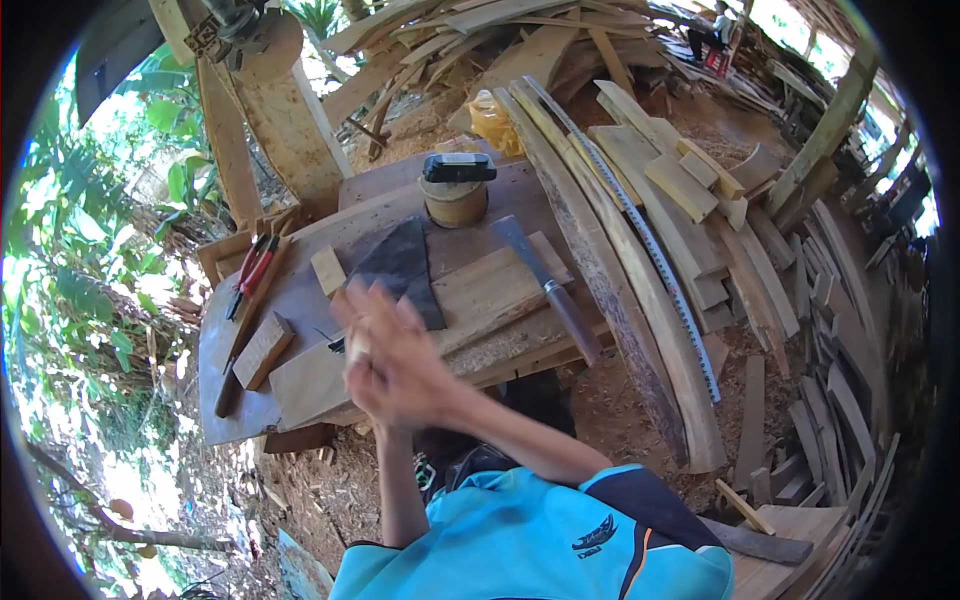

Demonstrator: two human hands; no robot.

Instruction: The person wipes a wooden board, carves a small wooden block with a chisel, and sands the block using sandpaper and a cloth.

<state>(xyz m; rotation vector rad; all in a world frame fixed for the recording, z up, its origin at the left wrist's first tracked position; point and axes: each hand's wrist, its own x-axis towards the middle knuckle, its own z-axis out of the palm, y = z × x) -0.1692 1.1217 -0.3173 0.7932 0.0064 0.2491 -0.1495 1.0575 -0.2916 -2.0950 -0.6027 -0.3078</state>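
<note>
Over the front of the workbench, my left hand (364,372) and my right hand (412,365) are pressed together, palm against palm. Their stretched fingers point away from me and are blurred by motion. I see no tool or wood in either hand. Beneath and beyond them lie a wooden board (310,385) and a dark cloth-like sheet (405,262). A small pale wood block (328,271) is just past my fingertips. To the right, a long knife (545,285) with a brown handle rests across a board. Part of the bench is hidden behind my hands.
Red-handled pliers (258,270) and a wood block (263,350) lie at the bench's left side. A black device (459,167) sits on a round container (455,203). Long planks (620,270) and a toothed saw blade (640,235) run along the right. A person (715,35) is far behind.
</note>
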